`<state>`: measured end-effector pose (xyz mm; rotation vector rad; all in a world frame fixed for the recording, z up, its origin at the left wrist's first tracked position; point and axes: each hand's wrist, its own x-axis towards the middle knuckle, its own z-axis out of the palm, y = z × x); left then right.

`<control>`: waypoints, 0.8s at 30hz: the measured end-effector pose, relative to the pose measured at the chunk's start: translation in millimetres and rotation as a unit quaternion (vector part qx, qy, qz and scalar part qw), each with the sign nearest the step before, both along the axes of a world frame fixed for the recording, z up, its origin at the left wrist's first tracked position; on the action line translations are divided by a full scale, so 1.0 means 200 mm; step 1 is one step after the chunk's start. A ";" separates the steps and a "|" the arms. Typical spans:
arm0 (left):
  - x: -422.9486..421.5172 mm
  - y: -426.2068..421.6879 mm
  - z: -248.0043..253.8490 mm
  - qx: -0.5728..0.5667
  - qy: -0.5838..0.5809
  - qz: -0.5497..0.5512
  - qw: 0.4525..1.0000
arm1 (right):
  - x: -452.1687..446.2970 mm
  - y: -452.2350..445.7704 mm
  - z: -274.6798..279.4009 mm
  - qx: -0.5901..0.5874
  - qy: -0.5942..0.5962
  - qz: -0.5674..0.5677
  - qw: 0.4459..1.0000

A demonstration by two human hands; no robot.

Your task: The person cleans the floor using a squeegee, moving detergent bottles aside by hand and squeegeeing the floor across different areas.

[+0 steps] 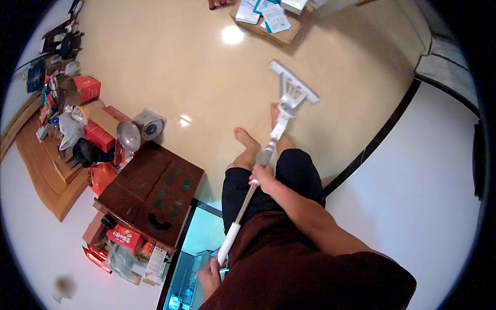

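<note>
A white and grey sponge mop runs diagonally across the view, its wide flat head pointing up and to the right, ahead of bare feet. Whether the head touches the floor or hangs just above it, I cannot tell. My right hand is wrapped round the metal pole at about its middle. Lower down, my left hand is closed at the end of the white grip, partly cut off by my body and the handle.
A cardboard box with papers on it stands ahead. At left, a dark brown cabinet stands near a kitchen scale, red boxes and bags. A white wall with black edging lies at right. The floor is shiny beige.
</note>
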<state>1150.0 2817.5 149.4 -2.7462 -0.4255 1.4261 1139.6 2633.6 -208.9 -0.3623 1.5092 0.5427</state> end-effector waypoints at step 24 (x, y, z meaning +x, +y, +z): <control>1.72 0.35 -0.39 -0.232 -0.112 -0.189 0.948 | 1.05 0.26 -0.47 -0.147 -0.022 -0.166 0.975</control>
